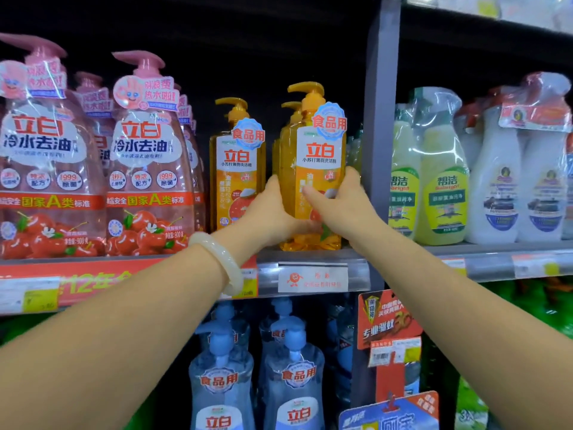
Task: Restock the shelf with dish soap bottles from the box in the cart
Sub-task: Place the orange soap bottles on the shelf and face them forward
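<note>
The orange dish soap bottle [313,169] stands upright at the front edge of the grey metal shelf [313,259], at the right end of its bay, just beside the grey upright post [379,119]. It is clear, flat-sided plastic filled with amber liquid, topped by a yellow-orange pump, and its label reads 立白 with a round blue tag reading 食品用. Both hands clasp it low on the body: the left hand [273,212] wraps its left side with curled fingers, and the right hand [344,203] curls round the right side, the thumb lying across the label. A smooth pale bangle [221,262] circles the left wrist. A matching orange bottle [237,169] stands just to the left, with more behind. Further left are rounded pink pump bottles [148,169] printed 立白 冷水去油, with cherries. Right of the post stand shrink-wrapped yellow-green spray bottles [434,181] marked 帮洁. Pale blue pump bottles [291,383] fill the shelf below.
</note>
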Tool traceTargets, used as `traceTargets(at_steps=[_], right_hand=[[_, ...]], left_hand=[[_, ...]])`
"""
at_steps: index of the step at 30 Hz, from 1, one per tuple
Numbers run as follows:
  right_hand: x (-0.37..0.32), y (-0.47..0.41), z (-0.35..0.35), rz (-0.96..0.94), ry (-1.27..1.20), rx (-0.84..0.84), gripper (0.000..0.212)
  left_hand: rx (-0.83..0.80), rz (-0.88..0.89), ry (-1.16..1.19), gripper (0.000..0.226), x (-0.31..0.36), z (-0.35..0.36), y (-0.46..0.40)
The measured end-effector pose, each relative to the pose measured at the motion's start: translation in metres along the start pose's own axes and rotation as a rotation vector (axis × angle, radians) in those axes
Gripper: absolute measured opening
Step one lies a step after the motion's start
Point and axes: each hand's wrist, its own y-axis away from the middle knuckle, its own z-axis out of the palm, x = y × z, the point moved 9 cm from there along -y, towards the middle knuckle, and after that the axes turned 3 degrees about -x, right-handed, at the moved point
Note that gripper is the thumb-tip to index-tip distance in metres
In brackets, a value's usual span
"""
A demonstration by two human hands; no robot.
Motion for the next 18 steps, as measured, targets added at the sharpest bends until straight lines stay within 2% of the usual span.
traceTargets(at_steps=[2, 4, 8, 11, 14, 18], right_hand=[[-0.029, 0.01, -0.007, -0.184, 0.205, 0.067, 0.073], [-0.054, 0.022, -0.005, -0.319, 0.352, 0.066, 0.071], [-0.07, 0.045, 0.038, -0.471, 0.622, -0.123, 0.072], [-0.064, 0.065, 0.082, -0.547, 0.736, -0.261, 0.074], [-0.073, 0.08, 0.113, -0.601, 0.774, -0.316, 0.072], [-0.101, 0.109, 0.15, -0.673, 0.795, -0.396, 0.08]], left_hand=[[0.037, 0.05, -0.15, 0.093, 0.013, -0.014, 0.011], [0.068, 0.055, -0.31, 0.096, 0.019, -0.028, 0.019], [0.091, 0.077, -0.729, 0.084, 0.016, -0.046, 0.041], [0.078, -0.001, -1.044, 0.076, -0.001, -0.063, 0.063], [0.069, -0.09, -1.148, 0.066, -0.014, -0.084, 0.087], [0.053, -0.206, -1.192, 0.08, -0.036, -0.114, 0.126]])
